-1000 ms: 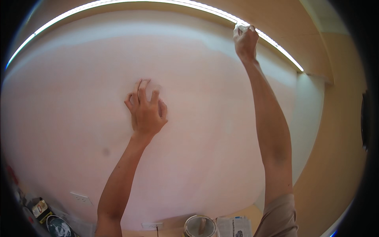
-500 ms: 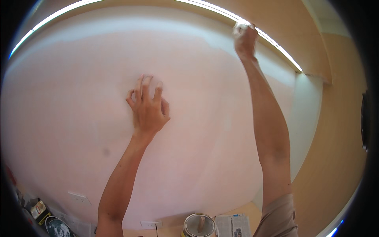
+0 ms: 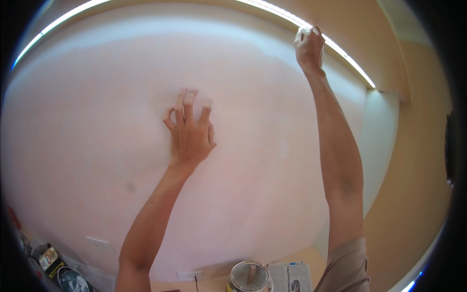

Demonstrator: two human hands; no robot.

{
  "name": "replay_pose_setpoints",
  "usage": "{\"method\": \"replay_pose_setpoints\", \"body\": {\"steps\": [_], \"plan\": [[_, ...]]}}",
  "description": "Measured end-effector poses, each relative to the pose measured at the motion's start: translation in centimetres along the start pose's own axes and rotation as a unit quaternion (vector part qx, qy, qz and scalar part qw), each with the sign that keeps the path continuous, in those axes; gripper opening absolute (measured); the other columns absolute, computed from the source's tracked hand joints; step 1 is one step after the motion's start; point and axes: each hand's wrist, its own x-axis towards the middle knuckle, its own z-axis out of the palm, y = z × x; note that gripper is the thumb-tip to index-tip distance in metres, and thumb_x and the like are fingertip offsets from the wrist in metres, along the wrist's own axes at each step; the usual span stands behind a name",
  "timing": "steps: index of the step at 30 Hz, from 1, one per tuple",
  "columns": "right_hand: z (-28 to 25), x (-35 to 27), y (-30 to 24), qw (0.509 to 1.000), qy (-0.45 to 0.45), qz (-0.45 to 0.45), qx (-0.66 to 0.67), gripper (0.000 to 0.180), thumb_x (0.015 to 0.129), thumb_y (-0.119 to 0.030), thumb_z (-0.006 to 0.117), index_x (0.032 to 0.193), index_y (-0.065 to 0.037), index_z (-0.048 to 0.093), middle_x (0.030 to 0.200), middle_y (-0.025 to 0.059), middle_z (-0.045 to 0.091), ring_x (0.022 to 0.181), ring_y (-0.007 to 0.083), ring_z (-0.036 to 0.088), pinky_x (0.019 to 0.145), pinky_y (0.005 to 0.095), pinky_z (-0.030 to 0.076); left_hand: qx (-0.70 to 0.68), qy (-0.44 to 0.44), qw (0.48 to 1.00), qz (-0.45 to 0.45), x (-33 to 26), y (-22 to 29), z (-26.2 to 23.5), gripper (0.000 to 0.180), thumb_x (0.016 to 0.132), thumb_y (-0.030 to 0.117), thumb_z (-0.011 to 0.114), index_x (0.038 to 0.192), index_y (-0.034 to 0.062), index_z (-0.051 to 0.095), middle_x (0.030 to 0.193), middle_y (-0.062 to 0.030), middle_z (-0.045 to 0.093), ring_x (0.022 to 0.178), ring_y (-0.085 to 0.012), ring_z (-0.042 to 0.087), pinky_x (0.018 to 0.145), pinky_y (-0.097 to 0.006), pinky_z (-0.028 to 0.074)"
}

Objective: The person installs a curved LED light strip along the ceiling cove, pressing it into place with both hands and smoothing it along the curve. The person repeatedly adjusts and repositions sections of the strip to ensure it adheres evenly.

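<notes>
A broad pale pink wall (image 3: 146, 146) fills most of the view, with a whiter band along its top. My left hand (image 3: 192, 131) rests against the middle of this wall, fingers apart and bent, fingertips on the surface. No tool shows in it. High at the right, my right hand (image 3: 310, 51) is closed at the upper edge of the wall, just under the lit strip (image 3: 345, 57). Something pale shows at its fingers; its kind cannot be made out. White smears mark the fingers of that hand.
Below, an open round can (image 3: 236, 273) with a wooden-looking handle in it stands beside a newspaper (image 3: 292, 276). A bucket with white residue (image 3: 73, 281) and a black and yellow box (image 3: 51, 260) sit at lower left. Wall sockets (image 3: 189, 276) and a wooden panel (image 3: 413, 146) are also there.
Both my hands have shifted slightly to the right in the view, the right one still along the strip. The left hand keeps its spread fingers.
</notes>
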Motion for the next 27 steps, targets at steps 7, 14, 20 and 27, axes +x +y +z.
{"method": "replay_pose_setpoints", "body": {"steps": [7,14,20,27], "plan": [[0.0,0.2,-0.2,1.0,-0.011,-0.008,-0.022,0.021,0.095,-0.009,0.06,0.079,0.002,0.068,0.095,0.0211,0.065,0.081,0.0357,0.067,0.074,0.0467,0.057,-0.001,0.004,1.0,0.006,-0.2,-0.4,-0.2,0.046,0.086,0.006,0.062,0.131,0.0132,0.058,0.148,-0.016,0.044,0.145,-0.037,0.033,0.106,-0.056,0.025],[1.0,0.5,-2.0,0.997,-0.027,-0.063,-0.019,0.021,0.098,-0.011,0.058,0.084,0.002,0.068,0.102,0.0192,0.065,0.085,0.0377,0.068,0.075,0.045,0.056,0.005,0.015,1.0,0.014,-0.2,-0.8,0.1,0.049,0.086,0.006,0.061,0.134,0.014,0.056,0.149,-0.0169,0.043,0.145,-0.0374,0.033,0.107,-0.057,0.025],[1.2,0.1,-2.4,0.995,-0.035,-0.075,-0.06,0.02,0.098,-0.012,0.059,0.091,0.001,0.072,0.101,0.0168,0.066,0.087,0.0362,0.069,0.078,0.0474,0.056,-0.017,0.007,1.0,0.017,-0.3,-0.3,0.1,0.049,0.086,0.006,0.062,0.134,0.0139,0.056,0.15,-0.0166,0.042,0.145,-0.0375,0.033,0.106,-0.057,0.025],[0.7,0.4,-1.7,0.995,-0.027,-0.075,-0.066,0.016,0.098,-0.009,0.061,0.094,0.002,0.072,0.102,0.0145,0.067,0.085,0.0343,0.069,0.076,0.0446,0.056,-0.026,0.011,0.999,0.02,-0.1,-0.1,0.3,0.051,0.086,0.007,0.063,0.136,0.0151,0.055,0.15,-0.0163,0.042,0.145,-0.0371,0.033,0.105,-0.058,0.026]]}}
